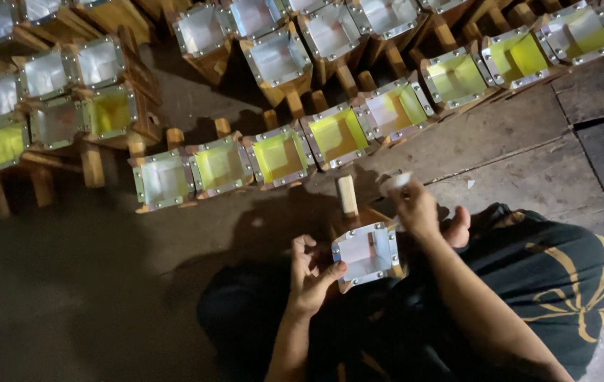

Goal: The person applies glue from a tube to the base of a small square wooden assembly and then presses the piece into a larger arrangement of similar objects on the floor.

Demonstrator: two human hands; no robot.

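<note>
Wooden mould box (pixel 366 252) sits low centre of the frame, on the person's lap, open top facing up. Square opening w/ a metal rim plate screwed at the corners; inside looks lined w/ pale whitish sheet, otherwise nothing seen in it. A wooden peg handle (pixel 346 194) sticks up from its far side toward frame top.

Left hand (pixel 310 276) is at the box's left edge, fingers curled, thumb pressed on the metal rim: gripping the box & steadying it. Right hand (pixel 418 209) is up & right of the box, just above its far right corner, fingers pinched shut on a small white piece (pixel 394 182), prob. a cloth or paper wad; can't tell which. Forearm runs down to lower right of frame.

Dark shorts w/ yellow line pattern (pixel 563 283) fill lower right; a bare foot or toe (pixel 457 228) shows just right of the right hand.

Further out: a row of like boxes (pixel 280 155) runs diagonally across mid frame from left centre to upper right, each on wooden legs, touching or just beside one another. Several hold yellow-lit lining (e.g. (pixel 338 134), (pixel 455 78), (pixel 516 56)); others look pale grey-white. A second row (pixel 277 56) lies behind it along the top edge, mostly pale. A cluster of more boxes (pixel 54 99) stacks at upper left, one yellow-green at far left.

All rest on a grey stone slab floor (pixel 514 148), dark & shadowed at lower left.
</note>
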